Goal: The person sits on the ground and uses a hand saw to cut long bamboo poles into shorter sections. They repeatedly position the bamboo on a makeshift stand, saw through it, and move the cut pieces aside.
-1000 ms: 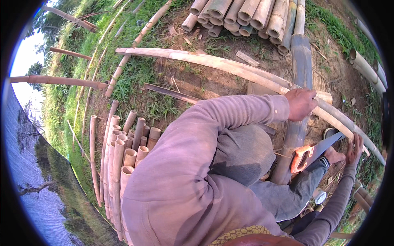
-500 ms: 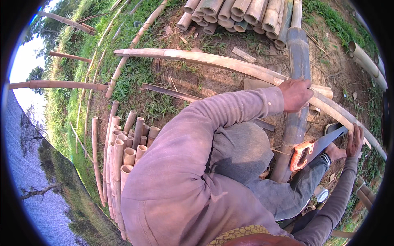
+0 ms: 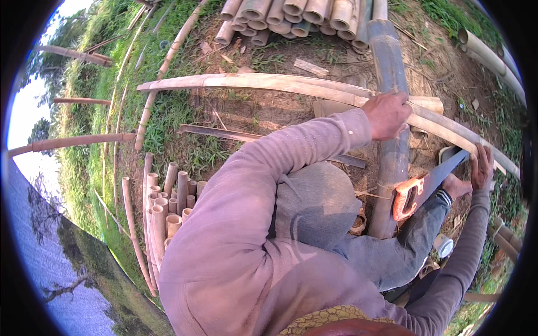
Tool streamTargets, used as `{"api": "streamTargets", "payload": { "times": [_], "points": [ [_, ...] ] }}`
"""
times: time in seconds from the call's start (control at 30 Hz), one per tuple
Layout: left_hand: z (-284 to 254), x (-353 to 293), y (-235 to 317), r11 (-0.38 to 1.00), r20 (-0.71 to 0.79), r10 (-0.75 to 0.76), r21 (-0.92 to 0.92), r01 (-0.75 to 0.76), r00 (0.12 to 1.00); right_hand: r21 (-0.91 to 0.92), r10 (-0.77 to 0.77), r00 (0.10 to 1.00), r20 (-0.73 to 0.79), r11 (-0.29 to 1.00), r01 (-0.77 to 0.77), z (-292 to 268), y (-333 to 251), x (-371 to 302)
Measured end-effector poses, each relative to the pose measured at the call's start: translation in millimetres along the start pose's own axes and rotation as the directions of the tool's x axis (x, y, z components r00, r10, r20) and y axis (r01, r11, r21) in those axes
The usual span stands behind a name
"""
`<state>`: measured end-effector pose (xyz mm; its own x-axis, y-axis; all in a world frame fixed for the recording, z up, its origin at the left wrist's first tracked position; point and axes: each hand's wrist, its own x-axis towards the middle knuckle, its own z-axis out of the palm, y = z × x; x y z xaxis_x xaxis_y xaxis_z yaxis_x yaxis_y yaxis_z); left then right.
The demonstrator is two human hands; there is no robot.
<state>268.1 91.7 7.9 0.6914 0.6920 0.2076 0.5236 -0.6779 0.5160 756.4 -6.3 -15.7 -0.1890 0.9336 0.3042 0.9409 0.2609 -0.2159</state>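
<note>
A long, pale bamboo pole runs across in front of me, curving down to the right. My left hand is closed round it, above a thick dark bamboo log. Farther right, my right hand grips the same pole, fingers over its edge. A handsaw with an orange handle lies free of both hands, its handle beside the log. The blade slants up to the right, its tip by my right fingers under the pole. The palm side of my left hand is hidden.
Cut bamboo poles are stacked at the back. Short bamboo pieces stand bunched at my left. My bent knee and bare foot are close to the saw. A white container sits beside my right forearm.
The view has shifted slightly, so most of the scene sits farther left. Both hands keep their hold on the bamboo pole, and the saw stays beside the log.
</note>
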Motion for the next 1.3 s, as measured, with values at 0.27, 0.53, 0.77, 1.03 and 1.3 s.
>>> {"api": "streamTargets", "payload": {
  "times": [0.27, 0.53, 0.77, 1.03, 1.3],
  "points": [
    [6, 9, -17, 0.925, 0.101, -0.155, 0.365, 0.108, 0.983, -0.110, 0.082, 0.994, 0.078, 0.991, -0.073, 12, -32, 46],
    [27, 18, -37, 0.889, 0.202, -0.241, 0.438, 0.133, 0.949, -0.197, 0.042, 0.996, 0.074, 0.980, -0.027, 35, -21, 48],
    [37, 19, -50, 0.880, 0.232, -0.250, 0.459, 0.121, 0.940, -0.404, 0.121, 0.991, 0.063, 0.911, -0.085, 38, -45, 46],
    [1, -31, -71, 0.885, 0.246, -0.265, 0.447, 0.133, 0.932, 0.026, 0.297, 0.955, -0.017, 0.955, -0.296, 41, -223, -91],
    [-82, -186, -181, 0.819, 0.129, -0.338, 0.528, 0.224, 0.932, 0.110, 0.430, 0.900, -0.076, 0.900, -0.421, 53, -295, -151]
  ]
}}
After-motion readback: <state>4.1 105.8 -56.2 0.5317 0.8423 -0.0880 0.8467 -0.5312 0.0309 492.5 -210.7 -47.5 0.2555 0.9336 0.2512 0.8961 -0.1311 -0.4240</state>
